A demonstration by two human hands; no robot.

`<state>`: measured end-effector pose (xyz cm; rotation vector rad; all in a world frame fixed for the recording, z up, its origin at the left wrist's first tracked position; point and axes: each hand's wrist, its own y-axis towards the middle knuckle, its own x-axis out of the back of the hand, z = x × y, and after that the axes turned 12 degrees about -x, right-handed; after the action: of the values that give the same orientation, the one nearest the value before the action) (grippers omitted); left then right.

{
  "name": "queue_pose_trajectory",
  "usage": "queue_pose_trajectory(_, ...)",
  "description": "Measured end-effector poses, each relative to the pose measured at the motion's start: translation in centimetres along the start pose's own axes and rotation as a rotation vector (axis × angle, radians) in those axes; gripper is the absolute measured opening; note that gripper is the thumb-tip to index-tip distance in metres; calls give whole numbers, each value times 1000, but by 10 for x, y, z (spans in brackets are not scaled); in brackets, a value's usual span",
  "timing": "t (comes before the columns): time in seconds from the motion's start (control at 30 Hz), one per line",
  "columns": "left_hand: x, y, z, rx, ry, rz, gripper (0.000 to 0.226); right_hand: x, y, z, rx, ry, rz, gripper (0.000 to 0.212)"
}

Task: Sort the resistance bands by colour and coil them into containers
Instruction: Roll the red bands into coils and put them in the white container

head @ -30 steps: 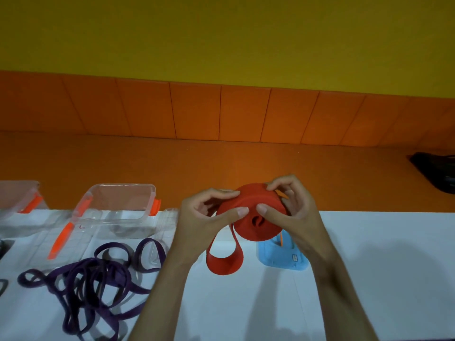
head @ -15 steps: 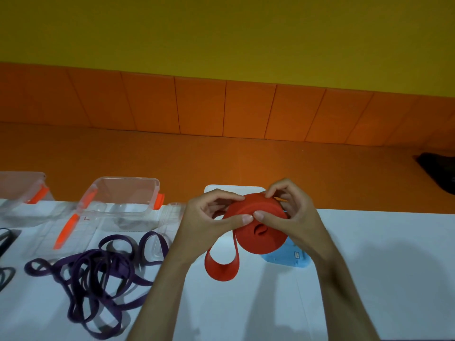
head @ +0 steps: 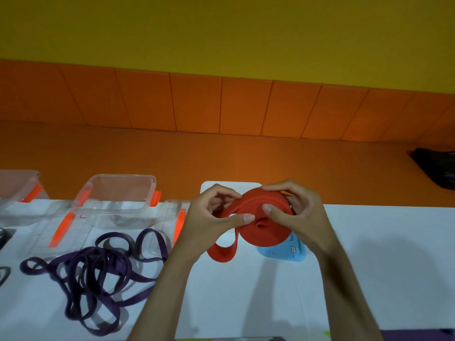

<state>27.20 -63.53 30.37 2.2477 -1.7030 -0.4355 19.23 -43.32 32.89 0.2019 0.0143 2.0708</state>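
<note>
White table [head: 381,254] below an orange wall [head: 221,107], and I've got left hand [head: 209,217] and right hand [head: 300,217] both pinching the coiled red band [head: 263,233] above it, purple bands [head: 93,271] tangled off left.

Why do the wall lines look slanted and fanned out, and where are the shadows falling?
Head view: the wide-angle lens fans and tilts the orange wall panels; soft grey arm shadows fall on the white table to the right of each forearm, so light likely comes from the left; the purple bands cast faint shadows as well.
</note>
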Motion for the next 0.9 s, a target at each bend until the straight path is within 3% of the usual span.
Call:
queue_pose_trajectory(0.17,-4,-3,-2,-9,-79,-24,35,-3,0,1,19,141,-97,28)
queue_pose_trajectory(0.4,-4,-7,6,50,-94,-30,37,4,0,-2,-192,12,67,46)
queue_pose_trajectory(0.7,-5,-11,17,81,-100,-113,33,-4,-2,-20,-180,114,-186,31)
queue_pose_trajectory(0.9,-12,-18,31,162,-135,-130,42,3,-5,-29,-289,71,-57,49)
